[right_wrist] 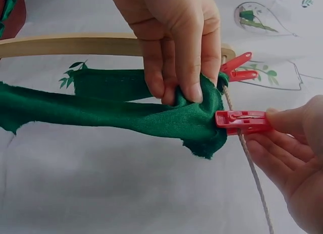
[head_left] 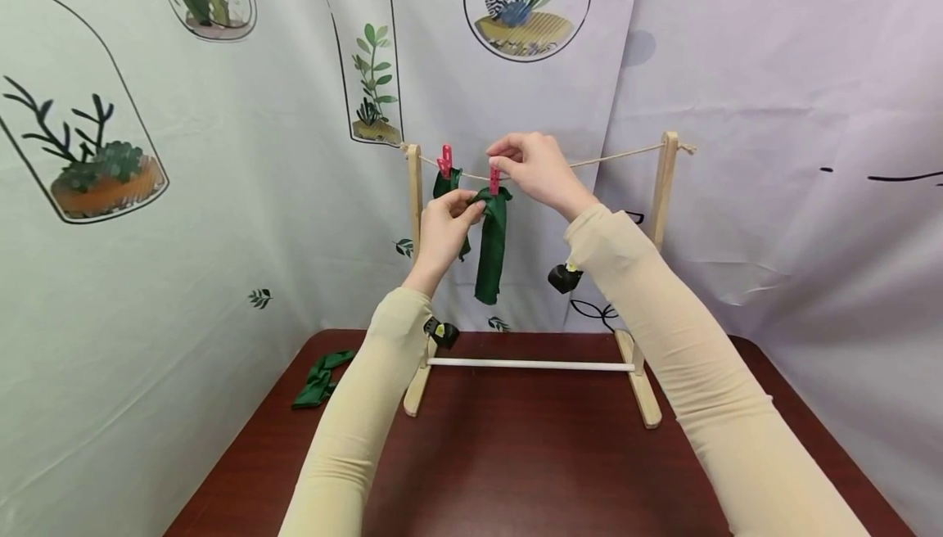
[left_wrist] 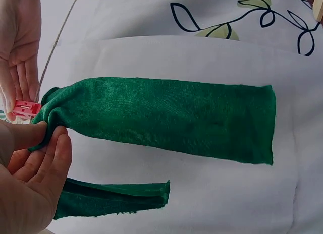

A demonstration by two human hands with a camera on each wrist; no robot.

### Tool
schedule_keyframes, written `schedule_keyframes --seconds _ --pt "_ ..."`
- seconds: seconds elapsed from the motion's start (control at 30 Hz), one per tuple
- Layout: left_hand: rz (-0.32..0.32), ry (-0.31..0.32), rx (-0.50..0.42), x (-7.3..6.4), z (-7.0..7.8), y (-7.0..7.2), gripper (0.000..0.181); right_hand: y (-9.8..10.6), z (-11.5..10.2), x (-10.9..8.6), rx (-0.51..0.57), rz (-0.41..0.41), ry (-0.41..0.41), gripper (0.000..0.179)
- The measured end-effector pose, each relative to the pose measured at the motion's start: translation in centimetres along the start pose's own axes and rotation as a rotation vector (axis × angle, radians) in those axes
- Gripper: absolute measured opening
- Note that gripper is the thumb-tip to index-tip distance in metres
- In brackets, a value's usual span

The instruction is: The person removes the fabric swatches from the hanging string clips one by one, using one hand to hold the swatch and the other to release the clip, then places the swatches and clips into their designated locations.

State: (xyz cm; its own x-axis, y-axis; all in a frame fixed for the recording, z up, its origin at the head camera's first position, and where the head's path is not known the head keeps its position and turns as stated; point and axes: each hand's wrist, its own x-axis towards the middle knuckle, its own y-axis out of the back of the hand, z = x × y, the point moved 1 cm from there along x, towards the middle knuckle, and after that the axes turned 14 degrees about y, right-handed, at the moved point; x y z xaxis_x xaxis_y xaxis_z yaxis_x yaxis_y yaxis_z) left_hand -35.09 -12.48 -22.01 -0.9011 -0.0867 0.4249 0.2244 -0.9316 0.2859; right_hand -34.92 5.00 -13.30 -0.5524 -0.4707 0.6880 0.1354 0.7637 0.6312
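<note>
A strip of green cloth hangs over the rope. My left hand pinches its upper edge between thumb and fingers. At the top of this strip, my right hand pinches the ends of a red clothespin, whose tip sits on the cloth at the rope. Just left of it, a second green strip hangs, partly hidden behind my left hand. Another red clothespin clips that one to the rope.
The rope runs between two wooden posts, joined low down by a white rod. More green cloth lies on the dark red table, left of the stand. Behind hangs a printed white curtain.
</note>
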Motion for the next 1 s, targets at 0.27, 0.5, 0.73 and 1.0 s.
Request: schedule_keyframes --seconds 0.27,0.5,0.73,1.0 --pt "-0.011 0.006 0.002 -0.3 0.1 -0.1 0.020 0.6 -0.1 0.2 -0.029 0.103 0.039 0.025" --pt "-0.027 0.006 0.010 -0.5 -0.1 -0.2 0.019 2.1 -0.8 0.3 -0.053 0.202 0.094 0.022" --pt "-0.032 -0.028 0.020 -0.9 -0.3 -0.2 0.019 2.9 -1.2 0.1 -0.063 0.191 0.072 0.024" --pt "-0.027 -0.037 0.043 -1.2 -0.1 -0.2 0.017 3.2 -0.9 -0.1 -0.055 0.019 0.011 0.037"
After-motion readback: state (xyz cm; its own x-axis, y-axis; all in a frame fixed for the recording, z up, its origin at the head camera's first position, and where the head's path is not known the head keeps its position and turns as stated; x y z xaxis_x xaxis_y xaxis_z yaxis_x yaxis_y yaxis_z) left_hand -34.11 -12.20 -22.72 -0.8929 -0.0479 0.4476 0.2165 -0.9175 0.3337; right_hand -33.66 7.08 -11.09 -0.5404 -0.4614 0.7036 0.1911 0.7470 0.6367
